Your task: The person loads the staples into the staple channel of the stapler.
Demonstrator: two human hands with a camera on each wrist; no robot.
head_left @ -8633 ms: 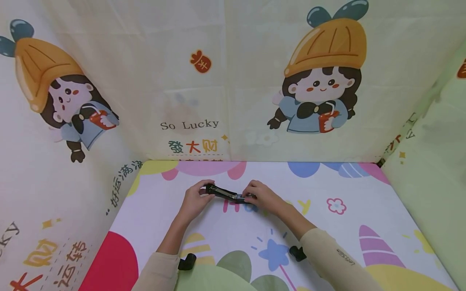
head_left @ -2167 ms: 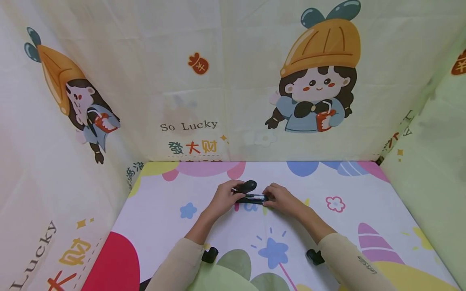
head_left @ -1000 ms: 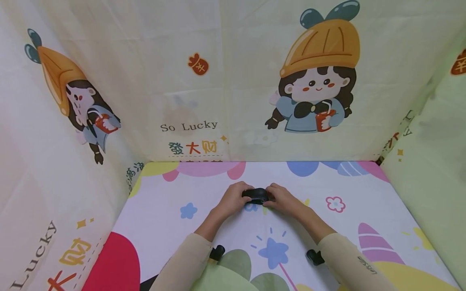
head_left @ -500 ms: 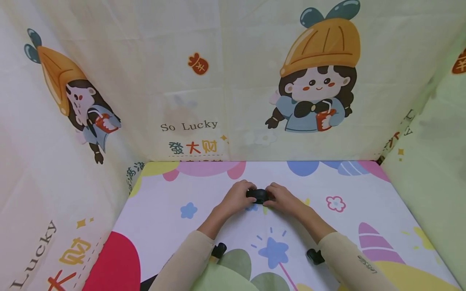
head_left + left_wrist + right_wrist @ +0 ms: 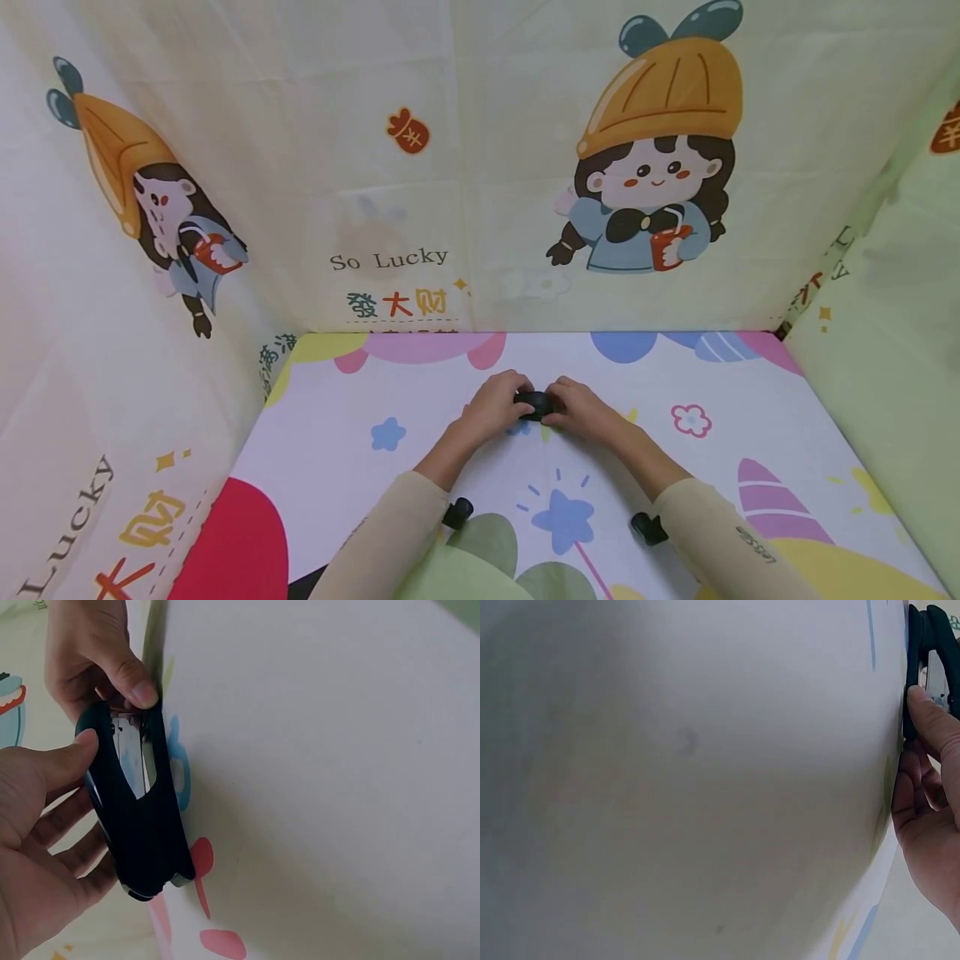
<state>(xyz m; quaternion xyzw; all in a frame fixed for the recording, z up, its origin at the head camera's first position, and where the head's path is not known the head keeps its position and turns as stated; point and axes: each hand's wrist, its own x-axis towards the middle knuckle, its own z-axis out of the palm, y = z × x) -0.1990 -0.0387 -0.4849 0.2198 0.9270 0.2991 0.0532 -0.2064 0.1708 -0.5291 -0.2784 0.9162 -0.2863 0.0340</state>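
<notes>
Between my two hands is a black stapler (image 5: pixel 536 406), its top arm lowered over the base in the left wrist view, with bare metal showing through the opening in the arm. My left hand (image 5: pixel 497 407) holds the arm; its thumb lies on the near side and the other fingers are behind it. At the opposite end, my right hand (image 5: pixel 583 410) pinches the base between thumb and fingers. The right wrist view catches that thumb against the dark base (image 5: pixel 913 671), close over the table. From the head, both hands cover much of the stapler.
The table (image 5: pixel 450 475) has a white cover printed with coloured shapes. Cream cloth walls (image 5: pixel 510 217) with cartoon figures stand at the back and both sides. A small black device (image 5: pixel 457 512) sits by the left sleeve, another (image 5: pixel 648 528) by the right.
The stapler's arm, folded back and then raised earlier, has come down over the base. My left hand has moved right with it, closer to my right hand, which stayed still over the last two seconds.
</notes>
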